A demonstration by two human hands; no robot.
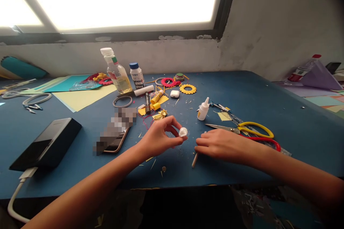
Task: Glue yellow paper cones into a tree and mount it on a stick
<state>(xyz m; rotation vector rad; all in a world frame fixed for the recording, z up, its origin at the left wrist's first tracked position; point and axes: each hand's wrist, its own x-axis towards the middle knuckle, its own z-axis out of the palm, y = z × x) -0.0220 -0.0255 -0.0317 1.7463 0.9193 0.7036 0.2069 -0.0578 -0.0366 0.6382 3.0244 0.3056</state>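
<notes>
My left hand (158, 136) is closed in a pinch on a small white round piece (183, 131), held just above the blue table (268, 93). My right hand (220, 144) rests on the table to its right, fingers curled over a thin pale stick (194, 160) whose end pokes out below the hand. A small white glue bottle (203, 109) stands behind the hands. Scissors with yellow and red handles (247, 130) lie just behind my right hand.
A phone (115, 134) lies left of my left hand, and a black power bank (48, 145) with a white cable sits at the near left. Bottles (118, 73), paper rings, a yellow paper flower (187, 88) and coloured sheets fill the back. Paper scraps litter the middle.
</notes>
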